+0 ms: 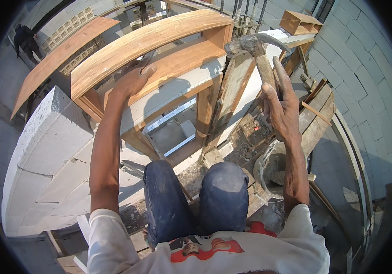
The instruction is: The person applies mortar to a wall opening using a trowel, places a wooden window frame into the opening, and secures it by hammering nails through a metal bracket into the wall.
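A claw hammer [265, 68] with a worn wooden handle is in my right hand [282, 109], raised at the right of the wooden frame. The hammer's metal head is up, and one of my fingers stretches along the handle. My left hand [134, 81] grips the lower board of a box-like wooden window frame [159, 34], thumb toward the right. Its fingers reach into the frame's opening and are partly hidden. The frame lies along the top of a pale block wall [177, 89], just above a second wooden frame [203, 109] set in the wall.
A pale block stack [54, 137] curves along the left. An upright plank [232, 91] stands near the hammer. Below my right forearm is a mortar-stained bucket [269, 166]. Scaffold boards [317, 114] lie at the right. Another person [26, 41] stands far left.
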Demonstrator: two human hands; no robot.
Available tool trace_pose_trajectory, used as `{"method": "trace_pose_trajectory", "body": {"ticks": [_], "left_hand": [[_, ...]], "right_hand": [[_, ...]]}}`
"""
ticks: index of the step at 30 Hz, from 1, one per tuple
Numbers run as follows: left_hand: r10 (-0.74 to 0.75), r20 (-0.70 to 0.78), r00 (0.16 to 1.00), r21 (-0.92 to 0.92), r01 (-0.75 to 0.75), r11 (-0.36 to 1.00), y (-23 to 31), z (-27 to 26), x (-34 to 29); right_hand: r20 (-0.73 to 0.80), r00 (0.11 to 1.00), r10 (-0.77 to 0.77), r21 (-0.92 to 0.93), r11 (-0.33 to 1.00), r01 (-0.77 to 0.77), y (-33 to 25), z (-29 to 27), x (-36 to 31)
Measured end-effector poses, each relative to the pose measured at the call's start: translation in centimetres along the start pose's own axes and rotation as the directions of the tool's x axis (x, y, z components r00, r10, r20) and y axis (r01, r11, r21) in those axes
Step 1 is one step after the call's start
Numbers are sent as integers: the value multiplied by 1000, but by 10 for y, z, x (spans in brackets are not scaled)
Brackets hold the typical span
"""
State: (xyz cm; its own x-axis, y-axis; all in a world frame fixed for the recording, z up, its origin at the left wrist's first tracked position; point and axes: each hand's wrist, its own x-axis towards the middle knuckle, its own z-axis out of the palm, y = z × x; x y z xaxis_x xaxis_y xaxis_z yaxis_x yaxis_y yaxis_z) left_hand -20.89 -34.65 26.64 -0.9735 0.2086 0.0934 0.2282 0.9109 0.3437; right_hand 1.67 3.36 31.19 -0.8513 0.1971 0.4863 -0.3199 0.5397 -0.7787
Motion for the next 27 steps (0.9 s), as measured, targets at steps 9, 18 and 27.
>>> {"method": "trace_pose_trajectory", "body": {"ticks": [9, 18, 27], "left_hand": [[60, 31, 998, -63, -58, 996, -10, 3, 4], [16, 39, 999, -15, -16, 1000, -9, 0, -2], [17, -30, 999, 28, -17, 999, -12, 7, -6]], "right_hand": [[51, 961, -273, -381, 884, 271, 8, 1, 146], [257, 942, -218, -617, 713, 333, 3, 22, 214], [210, 975, -75, -526, 832, 177, -54, 49, 193]]}}
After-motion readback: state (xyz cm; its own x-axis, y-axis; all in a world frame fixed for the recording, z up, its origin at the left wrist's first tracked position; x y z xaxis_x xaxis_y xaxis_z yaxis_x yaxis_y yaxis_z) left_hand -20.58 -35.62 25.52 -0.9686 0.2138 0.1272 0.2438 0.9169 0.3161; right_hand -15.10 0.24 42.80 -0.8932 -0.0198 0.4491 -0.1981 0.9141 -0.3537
